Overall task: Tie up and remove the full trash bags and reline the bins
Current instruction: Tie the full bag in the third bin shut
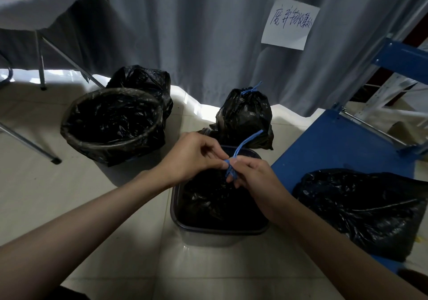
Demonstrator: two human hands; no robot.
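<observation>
Trash bag [217, 204] in square bin [222, 230] mid-tie: both hands, left [192, 158] and right [252, 174], pinch blue drawstring [234, 163]. One tied bag [245, 119] already out; round bin [111, 123] relined.

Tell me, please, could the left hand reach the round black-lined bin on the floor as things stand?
Probably yes: the round black-lined bin stands open beside the left hand with bare floor between, though that hand now pinches the blue drawstring.

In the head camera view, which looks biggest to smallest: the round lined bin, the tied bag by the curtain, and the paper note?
1. Round lined bin.
2. Tied bag.
3. Paper note, though it hangs farther away, so its true size is unsure.
</observation>
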